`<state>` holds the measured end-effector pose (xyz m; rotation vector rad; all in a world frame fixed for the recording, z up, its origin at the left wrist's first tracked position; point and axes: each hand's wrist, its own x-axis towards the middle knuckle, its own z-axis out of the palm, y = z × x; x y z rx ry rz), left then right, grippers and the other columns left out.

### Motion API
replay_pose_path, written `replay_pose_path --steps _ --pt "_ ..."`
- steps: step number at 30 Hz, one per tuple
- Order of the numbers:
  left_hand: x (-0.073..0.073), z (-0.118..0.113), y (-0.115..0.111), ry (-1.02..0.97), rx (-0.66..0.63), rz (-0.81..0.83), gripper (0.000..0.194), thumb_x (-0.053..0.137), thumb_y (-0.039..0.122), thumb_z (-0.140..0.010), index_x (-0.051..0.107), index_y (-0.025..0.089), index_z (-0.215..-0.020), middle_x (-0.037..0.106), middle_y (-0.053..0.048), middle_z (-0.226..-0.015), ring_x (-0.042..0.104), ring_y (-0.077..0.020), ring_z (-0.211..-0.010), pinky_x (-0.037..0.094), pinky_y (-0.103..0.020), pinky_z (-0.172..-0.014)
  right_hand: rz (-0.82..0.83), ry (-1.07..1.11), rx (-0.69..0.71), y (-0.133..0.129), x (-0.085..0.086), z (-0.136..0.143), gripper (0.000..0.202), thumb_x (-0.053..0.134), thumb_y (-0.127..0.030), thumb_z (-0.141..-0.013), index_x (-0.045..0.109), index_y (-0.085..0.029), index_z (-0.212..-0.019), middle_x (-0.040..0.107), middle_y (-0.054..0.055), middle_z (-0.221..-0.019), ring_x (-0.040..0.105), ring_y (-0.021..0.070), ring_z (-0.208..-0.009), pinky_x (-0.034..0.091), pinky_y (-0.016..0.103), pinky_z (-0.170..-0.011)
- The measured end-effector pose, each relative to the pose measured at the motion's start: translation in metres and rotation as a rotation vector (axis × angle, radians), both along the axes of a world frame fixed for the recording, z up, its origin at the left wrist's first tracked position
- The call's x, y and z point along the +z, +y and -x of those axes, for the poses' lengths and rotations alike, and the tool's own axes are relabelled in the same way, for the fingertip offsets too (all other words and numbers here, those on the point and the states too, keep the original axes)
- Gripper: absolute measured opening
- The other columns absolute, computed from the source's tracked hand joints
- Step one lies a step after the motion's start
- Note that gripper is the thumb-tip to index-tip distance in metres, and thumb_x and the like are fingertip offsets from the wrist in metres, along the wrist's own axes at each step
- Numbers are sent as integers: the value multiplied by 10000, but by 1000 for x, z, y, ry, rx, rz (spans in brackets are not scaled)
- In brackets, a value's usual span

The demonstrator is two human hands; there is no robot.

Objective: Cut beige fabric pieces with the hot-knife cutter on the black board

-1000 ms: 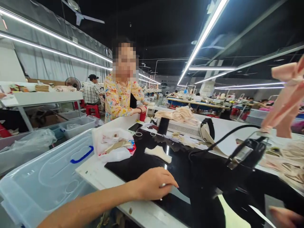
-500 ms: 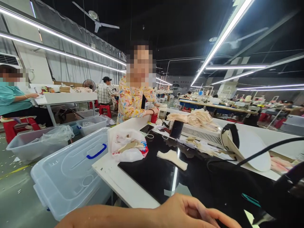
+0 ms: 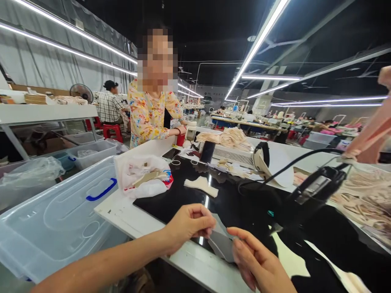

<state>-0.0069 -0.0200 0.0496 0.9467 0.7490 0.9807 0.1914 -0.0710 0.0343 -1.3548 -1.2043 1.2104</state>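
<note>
My left hand [image 3: 191, 226] reaches in over the front of the black work surface [image 3: 180, 211], thumb and fingers pinched at the left edge of a thin grey cut piece [image 3: 222, 240]. At the right edge of that piece, my right hand [image 3: 259, 258] has its index finger and thumb closed on it. The grey piece looks like sheet material; its exact kind cannot be told. Beyond the hands lies a cream cut piece [image 3: 200, 185]. Pale yellowish pieces [image 3: 288, 252] lie to the right of my right hand.
A white plastic bag of scraps [image 3: 145, 177] stands at the left corner. Left of the table is a lidded clear bin [image 3: 73, 219]. A phone [image 3: 207, 152] leans near stacked fabric [image 3: 227, 137]. A black cabled device [image 3: 314, 189] stands right. A co-worker [image 3: 155, 116] leans opposite.
The view has turned right and down. My left hand has moved up and inward to the grey piece, which lay on the table; my right hand has come into view at its other edge.
</note>
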Motion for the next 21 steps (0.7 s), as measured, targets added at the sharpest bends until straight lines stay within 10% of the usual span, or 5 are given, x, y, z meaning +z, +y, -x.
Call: replay_pose_path --steps 21 --pt "4 37 8 193 -41 18 534 971 538 -612 653 142 -776 663 -8 -825 584 -75 -686 470 -205 -645 172 112 74 9 -4 -7 728 750 -871 -685 442 -215 -619 394 -75 -461 250 27 -409 159 203 -451"
